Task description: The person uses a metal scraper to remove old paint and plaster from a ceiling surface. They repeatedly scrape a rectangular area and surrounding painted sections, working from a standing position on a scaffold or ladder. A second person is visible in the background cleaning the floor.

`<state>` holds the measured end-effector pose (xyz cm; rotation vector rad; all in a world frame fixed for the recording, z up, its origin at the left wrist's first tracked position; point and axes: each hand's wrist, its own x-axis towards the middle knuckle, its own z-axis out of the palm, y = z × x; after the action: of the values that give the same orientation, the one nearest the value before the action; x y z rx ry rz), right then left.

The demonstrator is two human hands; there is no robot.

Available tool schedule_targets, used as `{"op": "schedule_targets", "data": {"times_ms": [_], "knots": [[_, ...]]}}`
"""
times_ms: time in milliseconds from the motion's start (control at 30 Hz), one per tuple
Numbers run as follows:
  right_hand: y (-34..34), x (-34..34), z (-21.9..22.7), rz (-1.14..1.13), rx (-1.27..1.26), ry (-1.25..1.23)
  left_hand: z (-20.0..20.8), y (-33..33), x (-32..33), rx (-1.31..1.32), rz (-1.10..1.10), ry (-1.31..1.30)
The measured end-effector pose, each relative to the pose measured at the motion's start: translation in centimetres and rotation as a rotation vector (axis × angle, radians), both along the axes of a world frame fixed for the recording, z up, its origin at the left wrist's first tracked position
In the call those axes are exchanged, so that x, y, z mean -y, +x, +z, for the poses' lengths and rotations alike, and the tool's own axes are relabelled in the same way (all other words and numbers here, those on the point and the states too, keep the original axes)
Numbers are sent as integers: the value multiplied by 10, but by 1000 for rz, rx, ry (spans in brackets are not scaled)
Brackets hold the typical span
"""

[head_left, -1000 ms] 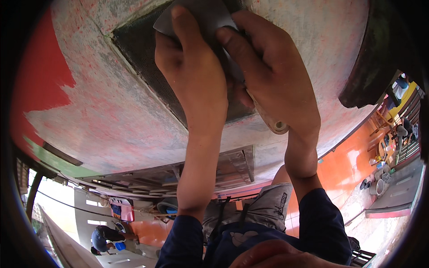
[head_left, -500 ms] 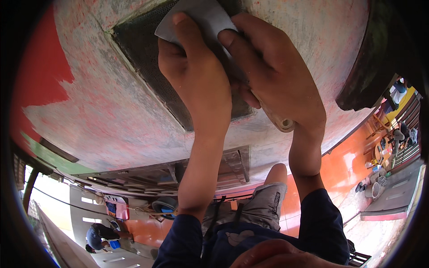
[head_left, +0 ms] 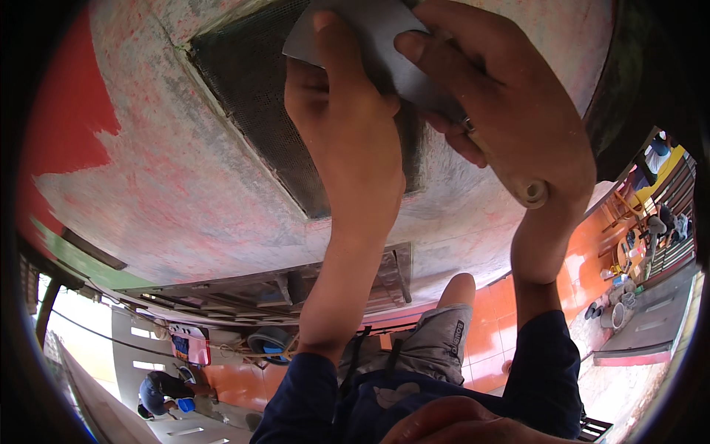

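Observation:
A bent grey sheet (head_left: pixel 392 37), perhaps sandpaper, stretches between my hands in front of a dark mesh panel set in the wall. My left hand (head_left: pixel 344 111) is closed on its left part, thumb lying over the near face. My right hand (head_left: pixel 518 111) pinches the other end between thumb and fingers. In that same palm lies a tool with a pale handle (head_left: pixel 531 192), which has a hole in its end; a bit of metal shows by the fingers, and the tool's head is hidden. The mesh panel (head_left: pixel 255 111) has a pale frame.
The wall (head_left: pixel 185 163) is worn white and pink, with red paint (head_left: pixel 66 111) at the left. Below is a wooden slatted opening (head_left: pixel 281 285). A person (head_left: pixel 159 392) bends over at the lower left with a blue container. Buckets (head_left: pixel 612 317) and a chair stand on orange tiles at right.
Both hands have shifted right, the right hand farther, so they are wider apart. More of the grey sheet shows between them, and the tool's handle has moved right with my right hand.

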<state>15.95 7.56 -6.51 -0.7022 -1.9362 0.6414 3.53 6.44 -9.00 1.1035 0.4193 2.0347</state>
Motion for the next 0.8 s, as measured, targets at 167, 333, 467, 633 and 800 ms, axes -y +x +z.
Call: {"op": "schedule_targets", "data": {"times_ms": [167,333,467,633,800], "knots": [[18,1,46,-23,433,76,-15,1,-16,-53,-93,-43],[10,23,54,-223,522,108,-18,2,-13,-23,-130,-4],[1,26,46,-408,423,240,-17,-5,-15,-79,-103,33],[-5,19,39,-468,206,375,-18,-9,-18,-78,-120,-12],[-1,7,40,-362,148,301,-18,-9,-20,-84,-106,-18]]}}
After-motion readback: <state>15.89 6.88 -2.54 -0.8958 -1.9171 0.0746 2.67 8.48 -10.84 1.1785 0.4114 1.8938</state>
